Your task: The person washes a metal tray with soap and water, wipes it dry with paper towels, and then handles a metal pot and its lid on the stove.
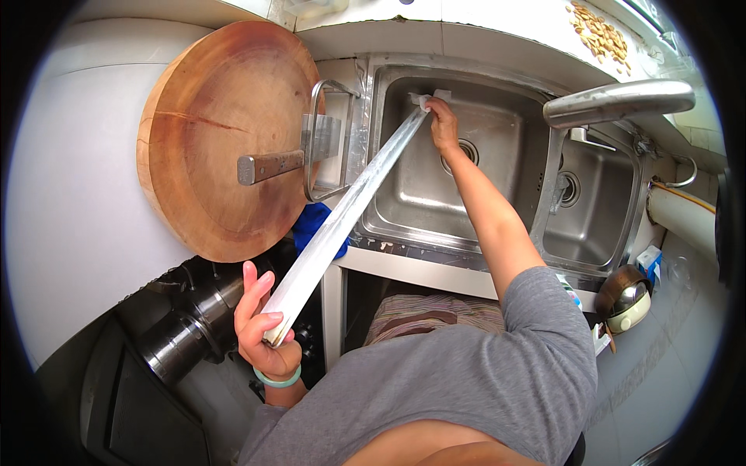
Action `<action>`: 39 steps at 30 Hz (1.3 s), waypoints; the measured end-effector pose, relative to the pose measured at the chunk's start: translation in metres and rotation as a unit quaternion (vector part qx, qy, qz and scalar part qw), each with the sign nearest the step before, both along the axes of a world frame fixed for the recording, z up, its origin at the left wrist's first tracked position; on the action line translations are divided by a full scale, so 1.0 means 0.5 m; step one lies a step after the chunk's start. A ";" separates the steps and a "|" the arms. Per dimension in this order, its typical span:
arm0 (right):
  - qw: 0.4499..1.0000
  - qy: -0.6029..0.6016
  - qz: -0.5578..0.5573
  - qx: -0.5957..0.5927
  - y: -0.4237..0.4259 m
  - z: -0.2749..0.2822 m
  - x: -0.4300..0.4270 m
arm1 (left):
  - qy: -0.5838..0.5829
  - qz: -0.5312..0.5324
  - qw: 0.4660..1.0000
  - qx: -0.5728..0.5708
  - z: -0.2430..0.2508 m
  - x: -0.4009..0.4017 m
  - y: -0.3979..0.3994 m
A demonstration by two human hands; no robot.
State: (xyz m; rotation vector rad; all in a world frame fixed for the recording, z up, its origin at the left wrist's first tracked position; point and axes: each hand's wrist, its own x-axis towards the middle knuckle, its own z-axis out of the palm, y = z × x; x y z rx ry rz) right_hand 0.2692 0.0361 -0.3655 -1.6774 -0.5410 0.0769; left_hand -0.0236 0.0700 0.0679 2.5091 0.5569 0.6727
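Observation:
A long, flat strip (344,218), pale and shiny like metal, slants from the lower left up over the large steel sink basin (408,204). My left hand (265,332), with a pale green bangle at the wrist, holds its near end between thumb and fingers, the other fingers spread. Above the basin, my right hand (443,125) pinches a crumpled white tissue or cloth (422,102) round the far end. My fingertips there are partly hidden by the tissue.
A thick round wooden chopping board (233,140) stands left, beside a metal rack (315,140) holding a wooden-handled cleaver (271,167). A steel faucet (618,103) reaches over the smaller basin (588,221). Black-and-steel cookware (186,326) lies lower left. A blue cloth (312,224) hangs near the strip.

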 end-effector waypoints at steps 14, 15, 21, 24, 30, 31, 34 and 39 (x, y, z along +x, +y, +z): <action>0.954 0.194 -0.215 -0.076 -0.027 -0.085 0.074 | 0.027 -0.118 0.993 0.009 0.020 0.014 0.019; 0.879 0.366 -0.302 0.053 -0.039 -0.058 0.076 | 0.020 -0.122 0.992 0.009 0.021 0.015 0.022; 0.650 0.603 -0.031 0.462 -0.116 0.208 -0.031 | -0.048 -0.118 0.989 -0.069 0.012 0.014 0.029; 0.641 0.574 0.102 0.499 -0.156 0.372 -0.078 | -0.089 -0.099 0.982 -0.131 0.004 0.019 0.025; 0.830 0.385 0.260 0.309 -0.179 0.637 -0.133 | -0.123 -0.150 0.969 -0.154 0.023 0.047 0.026; 0.889 0.286 0.239 0.268 -0.166 0.662 -0.139 | -0.121 -0.167 0.967 -0.147 0.024 0.050 0.028; 0.904 0.237 0.303 0.184 -0.152 0.776 -0.165 | -0.112 -0.187 0.967 -0.136 0.034 0.051 0.038; 0.938 -0.204 0.279 0.022 -0.110 0.861 -0.218 | -0.115 -0.240 0.939 -0.218 0.021 0.066 0.040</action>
